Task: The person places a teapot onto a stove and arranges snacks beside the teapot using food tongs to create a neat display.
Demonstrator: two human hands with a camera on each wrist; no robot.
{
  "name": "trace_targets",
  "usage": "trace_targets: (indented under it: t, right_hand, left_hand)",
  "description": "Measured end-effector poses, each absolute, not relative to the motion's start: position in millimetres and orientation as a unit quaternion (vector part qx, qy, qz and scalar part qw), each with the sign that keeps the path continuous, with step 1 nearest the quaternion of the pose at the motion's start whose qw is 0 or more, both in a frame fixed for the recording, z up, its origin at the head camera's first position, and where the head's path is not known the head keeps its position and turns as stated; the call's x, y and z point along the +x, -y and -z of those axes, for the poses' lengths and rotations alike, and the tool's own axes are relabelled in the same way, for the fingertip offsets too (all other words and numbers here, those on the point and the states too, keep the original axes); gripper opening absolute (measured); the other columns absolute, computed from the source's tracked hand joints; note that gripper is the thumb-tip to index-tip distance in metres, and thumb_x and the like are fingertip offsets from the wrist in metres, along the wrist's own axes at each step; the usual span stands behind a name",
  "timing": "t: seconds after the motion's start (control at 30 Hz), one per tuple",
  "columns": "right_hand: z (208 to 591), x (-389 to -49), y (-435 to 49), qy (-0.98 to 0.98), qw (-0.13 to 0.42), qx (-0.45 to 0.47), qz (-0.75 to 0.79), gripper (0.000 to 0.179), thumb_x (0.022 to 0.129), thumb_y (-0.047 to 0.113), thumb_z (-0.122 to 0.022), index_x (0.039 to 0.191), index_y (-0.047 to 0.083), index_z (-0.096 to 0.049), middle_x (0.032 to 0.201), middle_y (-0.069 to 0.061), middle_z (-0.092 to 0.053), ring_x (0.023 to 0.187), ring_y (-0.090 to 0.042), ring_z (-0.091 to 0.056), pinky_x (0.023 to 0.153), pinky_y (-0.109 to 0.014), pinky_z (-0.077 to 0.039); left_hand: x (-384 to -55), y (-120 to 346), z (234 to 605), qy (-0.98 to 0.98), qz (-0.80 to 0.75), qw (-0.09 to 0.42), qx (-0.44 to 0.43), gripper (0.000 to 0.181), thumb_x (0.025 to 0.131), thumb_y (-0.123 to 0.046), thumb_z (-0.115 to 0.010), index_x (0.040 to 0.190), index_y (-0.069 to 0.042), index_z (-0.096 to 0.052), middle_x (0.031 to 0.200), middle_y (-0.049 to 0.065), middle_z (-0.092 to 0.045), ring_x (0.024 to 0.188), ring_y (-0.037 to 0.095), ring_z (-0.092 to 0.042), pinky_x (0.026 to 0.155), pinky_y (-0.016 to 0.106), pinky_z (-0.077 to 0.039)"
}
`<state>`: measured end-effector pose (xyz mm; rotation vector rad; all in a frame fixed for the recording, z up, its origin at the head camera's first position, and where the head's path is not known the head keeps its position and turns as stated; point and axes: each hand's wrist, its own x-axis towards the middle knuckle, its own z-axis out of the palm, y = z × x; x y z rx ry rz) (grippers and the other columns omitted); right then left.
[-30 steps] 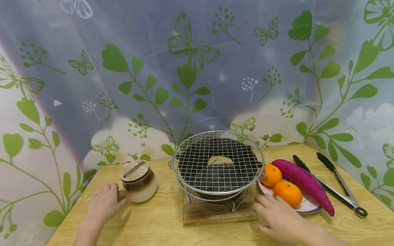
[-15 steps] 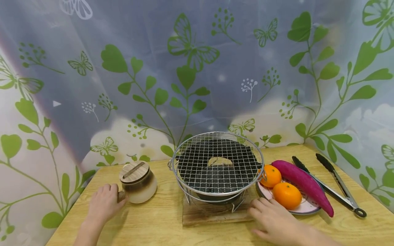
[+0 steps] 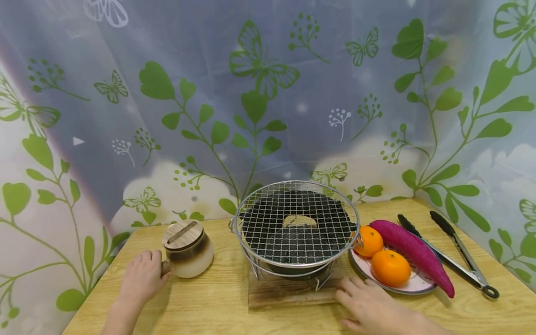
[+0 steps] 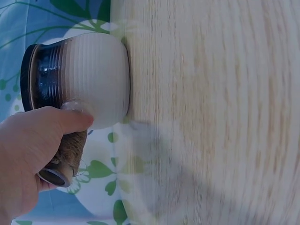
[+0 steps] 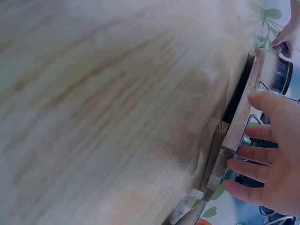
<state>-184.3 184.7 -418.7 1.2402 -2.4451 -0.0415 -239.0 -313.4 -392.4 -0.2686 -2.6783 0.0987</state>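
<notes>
My left hand (image 3: 141,277) grips the side handle (image 4: 72,149) of a small teapot (image 3: 193,258). Twine wraps the handle, and the thumb lies along its top near the body. The teapot stands upright on the table, dark brown above and cream below, with a wooden lid (image 3: 183,234). At the right front corner of a wooden board (image 3: 284,298) is my right hand (image 3: 370,300), its fingers spread and fairly straight. In the right wrist view these fingers lie close along the board's edge; whether they touch it I cannot tell. A tabletop stove (image 3: 293,269) stands on the board beneath a round wire grill (image 3: 297,242).
Right of the stove sits a plate (image 3: 418,289) with two oranges (image 3: 391,268) and a purple sweet potato (image 3: 414,251) that overhangs its rim. Black-tipped tongs (image 3: 465,251) lie spread beyond it. A patterned curtain (image 3: 268,116) hangs behind the wooden table (image 3: 209,307).
My right hand has shifted left and slightly down, away from the plate and toward the board's corner. The left hand keeps its hold on the teapot handle.
</notes>
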Motion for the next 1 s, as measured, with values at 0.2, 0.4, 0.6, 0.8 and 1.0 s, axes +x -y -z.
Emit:
trace_targets:
  t: [0.2,0.4,0.6,0.8,1.0]
  right_hand:
    - [420,-185,-183,0.877,0.187,0.442,0.02,0.038,0.078,0.046,-0.066,0.099,0.015,-0.058,0.095,0.001,-0.052,0.084,-0.015,-0.049,0.061,-0.03,-0.044]
    - [418,-185,-182,0.877,0.187,0.442,0.019,0.037,0.078,0.046,-0.065,0.099,0.015,-0.059,0.095,0.0,-0.053,0.083,-0.015,-0.05,0.061,-0.031,-0.044]
    - [418,-185,-182,0.877,0.197,0.439,0.016,0.036,0.076,0.044,-0.067,0.097,0.015,-0.059,0.094,-0.001,-0.053,0.079,-0.015,-0.05,0.061,-0.032,-0.045]
    - [419,-185,-182,0.872,0.212,0.441,0.019,0.034,0.076,0.042,-0.068,0.095,0.015,-0.059,0.092,0.0,-0.052,0.079,-0.015,-0.05,0.059,-0.031,-0.044]
    - [421,-187,-181,0.86,0.235,0.452,0.02,0.034,0.075,0.043,-0.069,0.093,0.016,-0.059,0.092,0.001,-0.054,0.081,-0.017,-0.05,0.058,-0.029,-0.042]
  left_hand:
    - [-238,316,396,0.959,-0.055,0.25,-0.123,0.045,0.06,-0.015,-0.081,0.083,0.002,-0.046,0.075,0.015,-0.044,0.071,0.036,-0.05,0.059,0.048,-0.044]
    - [-239,318,398,0.946,-0.072,0.277,-0.153,0.044,0.058,-0.013,-0.081,0.083,0.001,-0.047,0.076,0.013,-0.044,0.071,0.036,-0.051,0.055,0.045,-0.043]
    - [-241,321,397,0.933,-0.109,0.287,-0.188,0.045,0.056,-0.015,-0.082,0.082,-0.002,-0.047,0.074,0.009,-0.04,0.066,0.029,-0.049,0.051,0.04,-0.042]
    - [-242,324,400,0.914,-0.143,0.307,-0.222,0.049,0.053,-0.016,-0.084,0.081,-0.003,-0.045,0.073,0.007,-0.037,0.064,0.026,-0.047,0.049,0.035,-0.039]
    - [-242,328,403,0.899,-0.158,0.326,-0.245,0.046,0.055,-0.014,-0.082,0.08,-0.003,-0.044,0.074,0.007,-0.037,0.063,0.025,-0.045,0.048,0.033,-0.037]
